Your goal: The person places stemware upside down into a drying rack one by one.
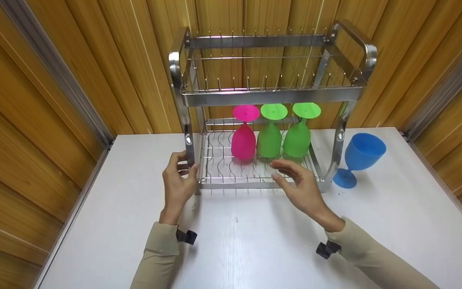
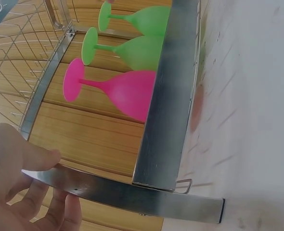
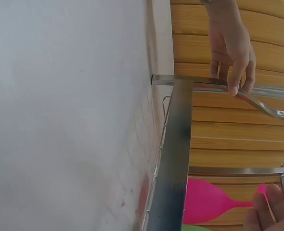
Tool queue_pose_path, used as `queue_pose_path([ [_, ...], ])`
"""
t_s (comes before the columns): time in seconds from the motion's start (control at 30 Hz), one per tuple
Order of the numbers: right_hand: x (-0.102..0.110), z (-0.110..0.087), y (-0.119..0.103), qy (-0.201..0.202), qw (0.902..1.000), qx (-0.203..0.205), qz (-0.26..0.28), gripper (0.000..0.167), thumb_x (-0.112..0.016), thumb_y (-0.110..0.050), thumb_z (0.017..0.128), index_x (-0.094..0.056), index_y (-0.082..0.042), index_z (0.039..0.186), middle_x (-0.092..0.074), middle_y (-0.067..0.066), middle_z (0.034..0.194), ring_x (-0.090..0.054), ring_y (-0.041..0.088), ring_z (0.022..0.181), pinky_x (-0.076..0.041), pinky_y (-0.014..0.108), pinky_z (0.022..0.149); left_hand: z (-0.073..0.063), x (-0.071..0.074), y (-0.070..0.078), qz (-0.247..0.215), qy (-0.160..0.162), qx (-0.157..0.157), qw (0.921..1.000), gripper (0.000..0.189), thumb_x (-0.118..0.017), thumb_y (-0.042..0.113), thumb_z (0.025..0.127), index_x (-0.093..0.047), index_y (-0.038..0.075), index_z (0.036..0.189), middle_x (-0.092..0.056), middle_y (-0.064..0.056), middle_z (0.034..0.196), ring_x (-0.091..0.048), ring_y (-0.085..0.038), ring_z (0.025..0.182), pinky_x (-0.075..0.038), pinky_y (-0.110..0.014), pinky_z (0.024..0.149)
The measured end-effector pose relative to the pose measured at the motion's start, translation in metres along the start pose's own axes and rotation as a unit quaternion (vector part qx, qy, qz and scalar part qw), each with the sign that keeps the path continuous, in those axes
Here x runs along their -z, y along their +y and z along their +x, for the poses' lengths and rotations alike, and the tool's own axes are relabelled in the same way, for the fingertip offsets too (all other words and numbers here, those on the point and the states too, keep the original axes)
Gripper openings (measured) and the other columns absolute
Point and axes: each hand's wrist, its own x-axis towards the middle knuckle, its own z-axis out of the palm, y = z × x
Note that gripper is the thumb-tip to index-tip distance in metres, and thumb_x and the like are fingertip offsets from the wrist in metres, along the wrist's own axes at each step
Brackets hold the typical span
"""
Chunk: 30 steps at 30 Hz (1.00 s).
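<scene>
My left hand (image 1: pixel 179 182) grips the left front leg of a two-tier metal dish rack (image 1: pixel 271 97). In the left wrist view its thumb lies on one side of the leg and its fingers behind it. My right hand (image 1: pixel 301 188) is at the rack's lower front bar, thumb and fingers apart, holding nothing. Upside down on the lower tier, in a row, stand a pink goblet (image 1: pixel 243 142), a green goblet (image 1: pixel 269 141) and another green goblet (image 1: pixel 297 140). The right hand is nearest the green ones. A blue goblet (image 1: pixel 364 151) stands upright outside the rack, to its right.
The rack stands on a white table (image 1: pixel 231 249), near the wood-panelled back wall (image 1: pixel 142 72). Wire prongs stick up along the upper tier. Panelled walls also close in the left and right sides.
</scene>
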Motion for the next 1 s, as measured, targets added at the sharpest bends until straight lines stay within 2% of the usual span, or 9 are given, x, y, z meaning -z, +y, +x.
queue_pose_path([
  [0.2,0.036,-0.034,0.013,0.041,0.9987,-0.025,-0.014,0.036,-0.072,0.006,0.097,-0.069,0.003,0.132,-0.071,0.021,0.13,-0.068,0.009,0.123,-0.052,0.022,0.111,-0.003,-0.003,0.001,-0.003,0.001,0.015,0.9999,0.033,-0.075,-0.004,0.093,-0.066,0.002,0.124,-0.075,-0.016,0.115,-0.075,-0.03,0.095,-0.064,-0.044,0.087],
  [0.37,0.068,-0.053,0.023,0.081,0.9954,-0.045,-0.024,0.036,-0.071,0.011,0.096,-0.069,0.005,0.132,-0.071,0.022,0.128,-0.07,0.013,0.121,-0.055,0.023,0.108,0.0,-0.003,0.002,-0.002,-0.007,0.014,0.9999,0.033,-0.075,-0.003,0.092,-0.066,0.003,0.123,-0.075,-0.016,0.115,-0.075,-0.03,0.095,-0.065,-0.044,0.087],
  [0.5,0.098,-0.066,0.03,0.108,0.9909,-0.062,-0.052,0.035,-0.069,0.007,0.099,-0.066,0.009,0.134,-0.072,0.011,0.126,-0.07,0.012,0.119,-0.056,0.019,0.104,0.002,-0.001,0.001,-0.003,-0.021,0.009,0.9997,0.035,-0.076,-0.002,0.092,-0.065,0.002,0.125,-0.074,-0.016,0.115,-0.075,-0.032,0.095,-0.066,-0.045,0.087],
  [0.63,0.133,-0.076,0.041,0.168,0.9783,-0.092,-0.079,0.035,-0.069,0.002,0.101,-0.063,0.011,0.134,-0.073,-0.005,0.122,-0.07,0.003,0.116,-0.053,0.01,0.1,0.004,0.003,0.003,-0.019,-0.037,0.038,0.9984,0.04,-0.076,0.0,0.093,-0.065,0.003,0.131,-0.073,-0.016,0.118,-0.075,-0.033,0.1,-0.065,-0.045,0.091],
  [0.77,0.154,-0.077,0.05,0.211,0.9622,-0.137,-0.106,0.039,-0.073,-0.008,0.101,-0.063,0.006,0.136,-0.072,-0.01,0.123,-0.069,0.001,0.116,-0.052,0.009,0.099,0.005,0.008,0.005,-0.034,-0.044,0.073,0.9958,0.04,-0.076,0.002,0.094,-0.066,0.004,0.133,-0.072,-0.016,0.12,-0.074,-0.033,0.104,-0.064,-0.045,0.093],
  [1.0,0.17,-0.071,0.067,0.234,0.934,-0.239,-0.126,0.048,-0.075,-0.026,0.102,-0.06,-0.008,0.143,-0.064,0.002,0.139,-0.064,-0.004,0.115,-0.053,0.009,0.095,0.006,0.011,0.004,-0.027,-0.05,0.077,0.9954,0.039,-0.075,0.002,0.096,-0.065,0.006,0.134,-0.071,-0.015,0.121,-0.074,-0.033,0.105,-0.064,-0.045,0.094],
])
